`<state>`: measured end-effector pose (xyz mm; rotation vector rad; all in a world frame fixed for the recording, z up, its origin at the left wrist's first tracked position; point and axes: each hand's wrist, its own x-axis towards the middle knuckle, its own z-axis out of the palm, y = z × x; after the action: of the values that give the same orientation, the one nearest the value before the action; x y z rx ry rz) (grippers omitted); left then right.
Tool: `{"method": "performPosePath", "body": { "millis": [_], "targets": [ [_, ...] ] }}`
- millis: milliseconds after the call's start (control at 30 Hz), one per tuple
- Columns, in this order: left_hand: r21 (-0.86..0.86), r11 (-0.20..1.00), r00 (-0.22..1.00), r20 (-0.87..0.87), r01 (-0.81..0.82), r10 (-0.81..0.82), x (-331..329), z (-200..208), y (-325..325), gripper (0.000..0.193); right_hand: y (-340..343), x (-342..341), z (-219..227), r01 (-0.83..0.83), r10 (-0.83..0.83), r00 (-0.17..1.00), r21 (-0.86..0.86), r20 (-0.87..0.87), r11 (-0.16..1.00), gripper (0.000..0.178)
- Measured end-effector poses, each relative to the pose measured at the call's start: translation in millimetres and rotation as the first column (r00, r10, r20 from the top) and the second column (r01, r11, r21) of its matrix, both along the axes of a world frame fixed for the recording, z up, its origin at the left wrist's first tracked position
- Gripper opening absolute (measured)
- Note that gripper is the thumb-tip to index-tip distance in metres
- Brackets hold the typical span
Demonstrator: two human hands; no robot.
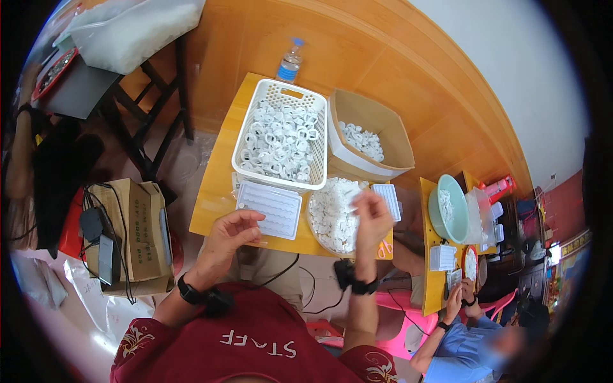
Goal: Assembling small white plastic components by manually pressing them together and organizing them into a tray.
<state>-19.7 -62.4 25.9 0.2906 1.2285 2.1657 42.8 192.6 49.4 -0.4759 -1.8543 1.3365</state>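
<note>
My left hand (233, 237) hovers at the left edge of a white plastic tray (279, 212) with rows of small ridges. Its fingers are bent, with a gap between thumb and fingertips and nothing visible in it. On the right, my right hand (373, 223) is over a round, shallow container heaped with small white plastic pieces (332, 214). The fingers of that hand are curled together; what they hold, if anything, is too small and blurred to name. Behind the tray stands a white perforated basket (322, 143) full of white ring-shaped parts (281, 137).
A cardboard box (373, 156) with more white parts stands right of the basket; a water bottle (290, 62) is behind. Orange-handled scissors (384, 249) and another tray (388, 199) lie right. At a second table with a green basin (449, 210), another person (472, 345) works.
</note>
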Motion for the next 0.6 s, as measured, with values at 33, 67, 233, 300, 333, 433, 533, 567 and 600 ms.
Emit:
{"method": "performPosePath", "body": {
  "millis": [33,67,233,300,333,433,533,567,600],
  "targets": [
    [-0.014,0.999,0.999,-0.018,-0.03,0.03,-4.0,-8.6,-6.2,0.022,17.2,-10.7,13.6,0.05,-0.047,0.998,0.097,-0.033,0.994,0.005],
    [-0.026,0.998,0.998,-0.04,-0.051,0.05,-5.8,-12.6,-9.4,0.021,42.5,-21.7,12.5,0.137,-0.119,0.986,0.166,-0.117,0.977,0.004],
    [-0.016,0.992,0.992,0.027,-0.126,0.126,-5.1,-11.1,-18.4,0.017,95.3,-59.0,18.7,0.226,-0.207,0.974,0.432,-0.093,0.873,0.008],
    [-0.005,0.991,0.991,0.033,-0.133,0.133,-5.1,-13.9,-21.7,0.016,91.5,-66.6,11.2,0.135,-0.187,0.982,0.553,0.038,0.822,0.01],
    [-0.013,0.99,0.99,0.036,-0.137,0.137,-5.2,-15.7,-23.4,0.015,85.7,-71.6,8.0,0.128,-0.179,0.983,0.552,0.039,0.824,0.01],
    [-0.026,0.99,0.988,0.057,-0.142,0.143,-5.6,-19.3,-25.4,0.014,58.0,-84.7,-3.9,-0.024,-0.032,0.996,0.622,0.078,0.782,0.011],
    [-0.024,0.99,0.987,0.076,-0.141,0.143,-4.7,-19.4,-25.5,0.013,26.6,-110.6,-11.2,-0.193,0.087,0.978,0.66,0.19,0.726,0.01],
    [-0.018,0.99,0.987,0.079,-0.142,0.143,-4.2,-18.9,-24.9,0.013,19.7,-118.1,-12.5,-0.268,0.133,0.959,0.659,0.249,0.703,0.011],
    [-0.017,0.99,0.987,0.076,-0.143,0.144,-3.8,-18.7,-24.3,0.013,14.5,-125.9,-14.8,-0.345,0.179,0.934,0.653,0.308,0.674,0.013]
  ]
}}
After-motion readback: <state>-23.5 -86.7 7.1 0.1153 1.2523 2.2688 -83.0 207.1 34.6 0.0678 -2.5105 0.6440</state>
